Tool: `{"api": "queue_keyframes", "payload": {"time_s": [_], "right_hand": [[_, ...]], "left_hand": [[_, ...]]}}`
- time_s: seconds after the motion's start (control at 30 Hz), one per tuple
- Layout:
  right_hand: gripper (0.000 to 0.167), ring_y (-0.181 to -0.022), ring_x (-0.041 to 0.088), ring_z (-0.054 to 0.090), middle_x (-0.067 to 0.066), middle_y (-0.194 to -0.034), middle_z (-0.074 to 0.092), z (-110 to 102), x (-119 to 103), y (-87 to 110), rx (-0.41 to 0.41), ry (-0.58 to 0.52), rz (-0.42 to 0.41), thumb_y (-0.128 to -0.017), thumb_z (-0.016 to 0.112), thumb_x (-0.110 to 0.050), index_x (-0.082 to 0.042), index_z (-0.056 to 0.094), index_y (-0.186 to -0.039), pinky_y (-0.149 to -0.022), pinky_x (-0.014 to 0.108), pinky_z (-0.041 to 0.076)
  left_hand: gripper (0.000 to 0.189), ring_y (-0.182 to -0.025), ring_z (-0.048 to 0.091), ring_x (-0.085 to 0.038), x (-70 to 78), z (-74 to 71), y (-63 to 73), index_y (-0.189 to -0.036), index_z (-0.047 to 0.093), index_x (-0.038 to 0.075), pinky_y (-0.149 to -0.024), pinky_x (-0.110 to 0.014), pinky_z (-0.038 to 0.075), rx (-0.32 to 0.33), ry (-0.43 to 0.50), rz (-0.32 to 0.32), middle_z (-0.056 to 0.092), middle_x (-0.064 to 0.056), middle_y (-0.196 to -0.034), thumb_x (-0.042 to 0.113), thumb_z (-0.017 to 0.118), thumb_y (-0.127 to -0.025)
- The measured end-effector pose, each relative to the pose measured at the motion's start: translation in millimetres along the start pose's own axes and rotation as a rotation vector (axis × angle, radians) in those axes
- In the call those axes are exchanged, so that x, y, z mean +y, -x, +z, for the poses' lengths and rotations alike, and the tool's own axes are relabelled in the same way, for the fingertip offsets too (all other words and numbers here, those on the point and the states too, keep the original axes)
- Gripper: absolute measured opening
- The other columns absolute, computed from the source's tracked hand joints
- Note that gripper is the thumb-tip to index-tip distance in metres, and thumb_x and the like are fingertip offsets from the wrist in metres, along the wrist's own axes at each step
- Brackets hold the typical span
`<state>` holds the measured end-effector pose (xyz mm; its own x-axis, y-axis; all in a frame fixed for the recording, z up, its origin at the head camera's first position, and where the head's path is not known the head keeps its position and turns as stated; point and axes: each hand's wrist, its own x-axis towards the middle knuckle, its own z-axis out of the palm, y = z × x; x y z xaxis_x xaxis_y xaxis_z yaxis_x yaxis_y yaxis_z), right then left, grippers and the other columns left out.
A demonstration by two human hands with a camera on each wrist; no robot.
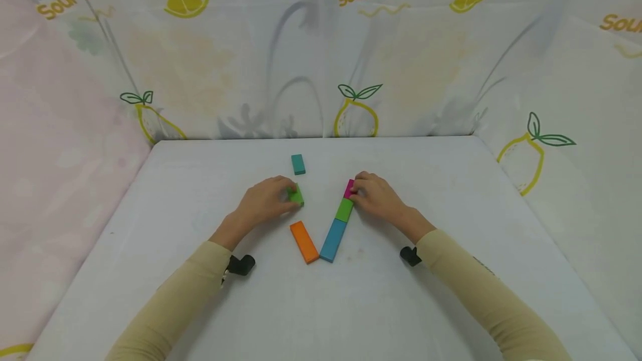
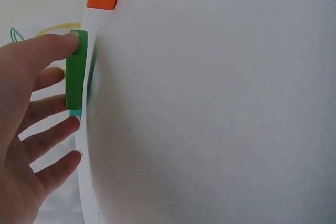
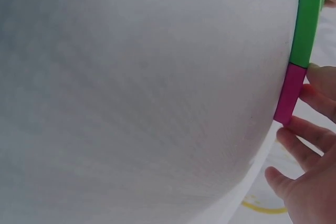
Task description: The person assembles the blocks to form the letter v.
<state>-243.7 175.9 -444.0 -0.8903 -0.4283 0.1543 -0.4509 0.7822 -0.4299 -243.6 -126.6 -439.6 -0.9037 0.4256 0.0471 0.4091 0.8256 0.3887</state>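
I'd say it's block-lining time: left hand (image 1: 267, 198) pinches the left green block (image 1: 297, 197) just over the worktop (image 1: 401, 311), between the teal block (image 1: 298, 164) and orange block (image 1: 304, 242); right hand (image 1: 379, 199) grips the magenta block (image 1: 348, 188). Next move probably calls for butting green squarely against orange.

Left hand (image 1: 266, 198) opposite right hand (image 1: 378, 196)
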Motion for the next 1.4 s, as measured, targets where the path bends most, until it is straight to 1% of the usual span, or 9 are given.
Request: {"api": "queue_keyframes", "payload": {"time_s": [0.13,0.3,0.4,0.6,0.83,0.97,1.1,1.4], "right_hand": [[0.017,-0.104,0.026,0.062,0.011,-0.113,0.066,0.9,1.0,-0.5,0.001,0.010,-0.002,-0.091,0.071,-0.016,-0.003,0.075,-0.102,-0.096,0.042,0.053],[0.017,-0.103,0.026,0.062,0.011,-0.112,0.066,0.9,2.0,-0.3,0.006,0.013,-0.006,-0.091,0.071,-0.015,-0.002,0.075,-0.101,-0.095,0.041,0.053],[0.017,-0.103,0.025,0.062,0.011,-0.112,0.066,0.8,2.0,0.3,0.007,0.012,-0.008,-0.091,0.071,-0.015,-0.003,0.075,-0.101,-0.095,0.041,0.053],[0.013,-0.098,0.025,0.061,0.012,-0.108,0.067,0.4,1.8,0.1,0.028,-0.011,-0.044,-0.090,0.071,-0.012,-0.002,0.074,-0.097,-0.090,0.040,0.054],[0.012,-0.098,0.025,0.061,0.012,-0.107,0.067,1.2,1.7,0.0,0.033,-0.021,-0.060,-0.090,0.071,-0.011,-0.002,0.074,-0.097,-0.090,0.040,0.054],[0.013,-0.099,0.025,0.061,0.012,-0.108,0.066,1.0,1.3,0.3,0.032,-0.023,-0.048,-0.090,0.072,-0.012,-0.002,0.074,-0.097,-0.090,0.040,0.053],[0.014,-0.101,0.026,0.061,0.012,-0.110,0.066,0.3,0.0,-0.2,0.023,-0.034,-0.033,-0.090,0.071,-0.012,-0.001,0.075,-0.099,-0.093,0.041,0.053],[0.015,-0.103,0.026,0.060,0.012,-0.111,0.066,2.2,2.0,-1.3,0.013,-0.023,-0.021,-0.091,0.071,-0.012,-0.001,0.074,-0.101,-0.094,0.041,0.053]], "left_hand": [[0.038,-0.117,0.061,-0.024,-1.7,0.4,4.5,-0.116,0.068,0.019,-0.099,-0.045,0.052,0.012,-0.001,-0.007,0.066,-0.002,-0.128,0.042,0.075,-0.086],[0.037,-0.113,0.062,-0.023,-1.8,0.0,10.5,-0.114,0.068,0.020,-0.096,-0.045,0.054,0.016,0.004,-0.015,0.067,-0.001,-0.123,0.042,0.075,-0.086],[0.038,-0.114,0.062,-0.023,-1.2,-0.9,14.0,-0.115,0.068,0.020,-0.095,-0.045,0.054,0.020,0.003,-0.015,0.067,-0.001,-0.123,0.043,0.075,-0.086],[0.039,-0.115,0.062,-0.023,2.0,-2.1,20.8,-0.114,0.069,0.019,-0.097,-0.044,0.053,0.019,0.017,-0.013,0.067,-0.001,-0.123,0.045,0.075,-0.085],[0.037,-0.112,0.062,-0.023,4.0,-2.2,28.3,-0.112,0.068,0.017,-0.098,-0.043,0.053,0.029,0.058,-0.024,0.067,-0.002,-0.118,0.040,0.077,-0.085],[0.038,-0.111,0.062,-0.021,3.6,0.3,31.5,-0.113,0.068,0.017,-0.099,-0.042,0.053,0.026,0.087,-0.031,0.066,-0.001,-0.119,0.041,0.077,-0.085],[0.039,-0.107,0.061,-0.020,3.0,2.6,34.0,-0.113,0.068,0.016,-0.096,-0.040,0.054,0.023,0.107,-0.029,0.066,-0.002,-0.118,0.041,0.077,-0.085],[0.037,-0.108,0.061,-0.021,4.0,4.0,37.4,-0.111,0.068,0.016,-0.097,-0.041,0.054,0.016,0.109,-0.024,0.066,-0.002,-0.119,0.040,0.078,-0.085]]}}
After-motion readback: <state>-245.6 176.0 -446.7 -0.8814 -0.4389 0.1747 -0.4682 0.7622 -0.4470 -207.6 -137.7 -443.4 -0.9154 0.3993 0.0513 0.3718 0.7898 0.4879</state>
